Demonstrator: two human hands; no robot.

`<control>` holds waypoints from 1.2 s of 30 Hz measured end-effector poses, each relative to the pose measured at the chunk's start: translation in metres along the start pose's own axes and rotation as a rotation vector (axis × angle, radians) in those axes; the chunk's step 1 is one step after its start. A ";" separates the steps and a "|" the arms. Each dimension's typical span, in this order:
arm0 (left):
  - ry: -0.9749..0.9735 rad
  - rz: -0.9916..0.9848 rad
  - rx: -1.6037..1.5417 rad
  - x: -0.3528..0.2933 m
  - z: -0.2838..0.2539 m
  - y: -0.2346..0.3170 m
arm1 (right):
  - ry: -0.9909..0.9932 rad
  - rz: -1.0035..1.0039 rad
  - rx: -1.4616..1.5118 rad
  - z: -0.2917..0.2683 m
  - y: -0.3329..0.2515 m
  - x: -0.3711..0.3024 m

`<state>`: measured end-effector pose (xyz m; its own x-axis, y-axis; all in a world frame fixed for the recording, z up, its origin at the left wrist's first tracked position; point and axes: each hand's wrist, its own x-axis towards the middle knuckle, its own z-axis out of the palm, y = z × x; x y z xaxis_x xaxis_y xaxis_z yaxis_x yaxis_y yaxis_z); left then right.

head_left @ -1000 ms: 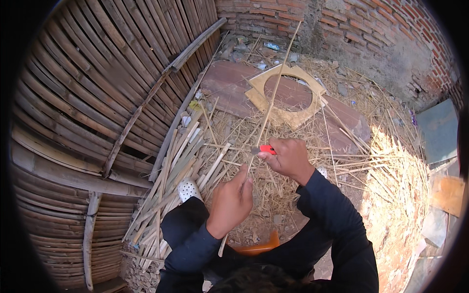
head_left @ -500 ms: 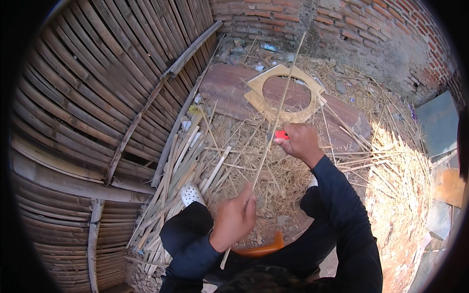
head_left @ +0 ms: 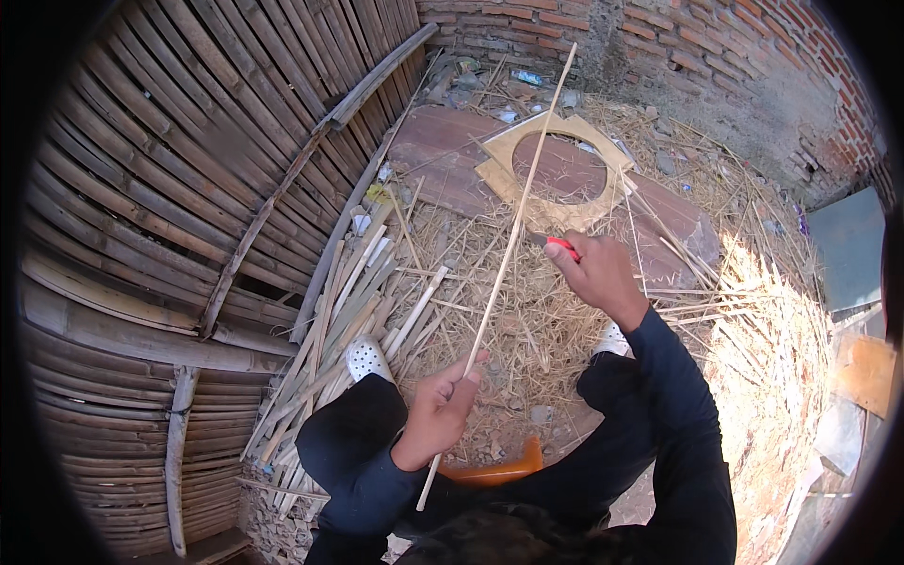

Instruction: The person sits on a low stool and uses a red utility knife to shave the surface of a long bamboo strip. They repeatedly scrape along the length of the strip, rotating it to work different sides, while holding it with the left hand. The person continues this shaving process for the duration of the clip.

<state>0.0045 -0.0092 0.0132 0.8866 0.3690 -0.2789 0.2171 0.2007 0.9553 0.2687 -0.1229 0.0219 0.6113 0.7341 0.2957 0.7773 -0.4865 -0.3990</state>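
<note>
The left hand [head_left: 435, 414] was clenched around a thin pale strip [head_left: 494, 301], thumb and fingers pressed to its lower part, with a short end protruding below the fist. The right hand [head_left: 607, 278] grasped a red-handled knife [head_left: 562, 249], its dark blade pointing left, just beside the strip. Relative to the tan board [head_left: 496, 177], which had a large round opening, both hands lay on the person's side: the right hand near its lower edge, the left hand well apart from it. The strip rose at a slant from the left fist, crossed in front of the tan board's left part and ended above its upper edge.

Beneath the tan board lay a reddish-brown panel [head_left: 443, 155], showing to its left and right. Below the tan board spread pale shavings [head_left: 527, 320], flanked by two white shoes [head_left: 367, 358], the left one perforated. To its lower left lay a heap of split strips [head_left: 334, 344]; farther left stood a slatted wall [head_left: 179, 169]. Beyond it rose a brick wall [head_left: 725, 56]. Well below it, near the person's legs, was an orange object [head_left: 499, 468], partly hidden.
</note>
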 end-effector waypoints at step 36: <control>0.070 0.126 0.139 -0.005 0.008 0.011 | 0.284 -0.410 -0.168 0.041 -0.007 0.031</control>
<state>0.0058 -0.0155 0.0259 0.8808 0.4465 -0.1578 0.1647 0.0235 0.9861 0.2758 -0.0771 -0.0019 0.2501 0.7343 0.6310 0.9601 -0.2725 -0.0634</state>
